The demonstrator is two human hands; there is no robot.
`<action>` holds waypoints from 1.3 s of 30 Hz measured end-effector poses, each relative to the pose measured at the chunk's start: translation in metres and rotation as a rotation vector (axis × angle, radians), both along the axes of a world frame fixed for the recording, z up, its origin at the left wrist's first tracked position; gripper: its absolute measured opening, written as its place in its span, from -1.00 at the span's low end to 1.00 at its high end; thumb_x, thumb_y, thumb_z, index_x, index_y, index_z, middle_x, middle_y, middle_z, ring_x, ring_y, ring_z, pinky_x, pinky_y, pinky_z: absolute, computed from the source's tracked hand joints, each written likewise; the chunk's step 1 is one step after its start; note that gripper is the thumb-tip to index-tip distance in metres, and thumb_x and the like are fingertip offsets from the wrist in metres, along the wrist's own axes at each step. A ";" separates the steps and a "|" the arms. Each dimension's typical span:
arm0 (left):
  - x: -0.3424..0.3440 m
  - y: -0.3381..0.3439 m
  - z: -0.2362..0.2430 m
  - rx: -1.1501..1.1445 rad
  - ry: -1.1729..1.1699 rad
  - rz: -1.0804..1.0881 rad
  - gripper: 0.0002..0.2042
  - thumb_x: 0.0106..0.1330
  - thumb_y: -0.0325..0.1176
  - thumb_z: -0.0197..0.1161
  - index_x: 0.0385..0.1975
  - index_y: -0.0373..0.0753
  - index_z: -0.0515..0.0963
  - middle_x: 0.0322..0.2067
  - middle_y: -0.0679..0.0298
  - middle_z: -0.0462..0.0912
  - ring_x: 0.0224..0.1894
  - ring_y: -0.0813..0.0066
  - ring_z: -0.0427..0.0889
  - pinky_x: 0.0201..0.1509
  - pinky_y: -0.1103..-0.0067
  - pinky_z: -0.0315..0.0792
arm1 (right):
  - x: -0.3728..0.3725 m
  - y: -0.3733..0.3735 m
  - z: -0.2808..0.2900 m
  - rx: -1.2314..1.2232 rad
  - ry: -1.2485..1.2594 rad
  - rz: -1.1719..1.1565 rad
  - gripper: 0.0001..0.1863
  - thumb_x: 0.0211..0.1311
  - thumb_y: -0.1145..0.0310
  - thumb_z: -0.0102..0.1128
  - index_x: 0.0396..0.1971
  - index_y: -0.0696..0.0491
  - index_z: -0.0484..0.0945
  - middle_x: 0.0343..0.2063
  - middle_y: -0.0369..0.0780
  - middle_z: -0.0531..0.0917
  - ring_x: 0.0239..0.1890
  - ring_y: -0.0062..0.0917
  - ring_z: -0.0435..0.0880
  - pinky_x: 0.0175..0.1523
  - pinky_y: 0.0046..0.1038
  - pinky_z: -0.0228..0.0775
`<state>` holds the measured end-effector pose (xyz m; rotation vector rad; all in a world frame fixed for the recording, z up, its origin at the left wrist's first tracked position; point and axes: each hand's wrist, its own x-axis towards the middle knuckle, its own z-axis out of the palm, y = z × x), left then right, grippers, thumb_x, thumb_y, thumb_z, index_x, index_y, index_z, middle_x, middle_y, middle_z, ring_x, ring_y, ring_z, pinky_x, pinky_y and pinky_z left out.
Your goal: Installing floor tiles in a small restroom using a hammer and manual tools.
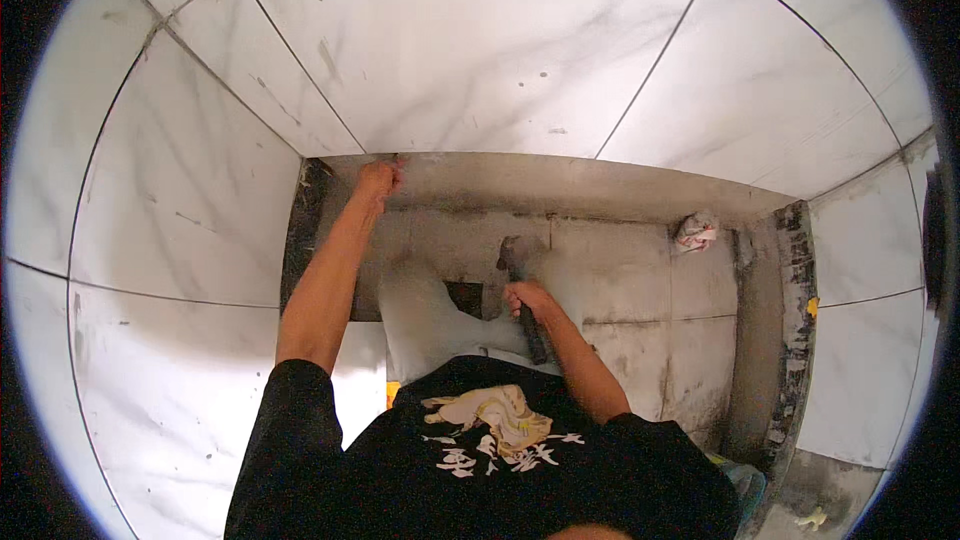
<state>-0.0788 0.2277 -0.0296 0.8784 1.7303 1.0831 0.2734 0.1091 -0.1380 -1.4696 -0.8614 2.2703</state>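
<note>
My right hand (528, 298) is wrapped round the handle of a dark hammer (511, 252), whose head points up and away from me, over my lap. Stretched forward to the left is my left hand (378, 181), its fingers closed at the lower edge of the white marbled wall tiles (470, 60). Whatever is in those fingers, if anything, is too small to make out. Just below them runs a bare grey cement strip (560, 180) under the tile edge.
Rough grey floor tiles (640, 260) lie in the recess ahead. A crumpled red-and-white wrapper (697, 231) sits by the far wall on the right. A dark square opening (464, 298) shows between my knees. Tiled walls rise on both sides; a raised ledge (793, 310) borders the right.
</note>
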 end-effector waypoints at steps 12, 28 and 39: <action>-0.030 0.028 -0.063 -0.015 0.402 -0.120 -0.72 0.17 -0.09 0.08 -0.30 -0.16 0.51 -0.40 0.27 0.52 -0.33 0.35 0.43 -0.18 0.40 0.35 | 0.002 -0.008 -0.028 0.125 0.099 0.007 -0.83 0.03 0.34 0.09 -0.64 0.10 0.46 -0.75 -0.29 0.38 -0.71 -0.53 0.37 -0.59 -0.41 0.27; -0.017 0.020 -0.059 0.084 0.015 0.153 -0.78 0.21 -0.22 0.04 -0.38 -0.15 0.60 -0.64 0.33 0.48 -0.59 0.52 0.40 -0.56 0.50 0.25 | 0.003 -0.007 -0.020 0.107 0.068 0.075 -0.85 0.05 0.39 0.09 -0.61 0.13 0.47 -0.74 -0.28 0.40 -0.72 -0.57 0.35 -0.61 -0.42 0.29; 0.000 0.003 -0.023 -0.011 0.041 0.138 -0.78 0.17 -0.28 0.04 -0.33 -0.17 0.61 -0.45 0.25 0.60 -0.42 0.31 0.50 -0.35 0.37 0.35 | 0.005 -0.006 -0.033 0.110 -0.106 0.261 -0.78 0.08 0.32 0.07 -0.68 0.09 0.42 -0.78 -0.31 0.35 -0.72 -0.56 0.35 -0.55 -0.47 0.26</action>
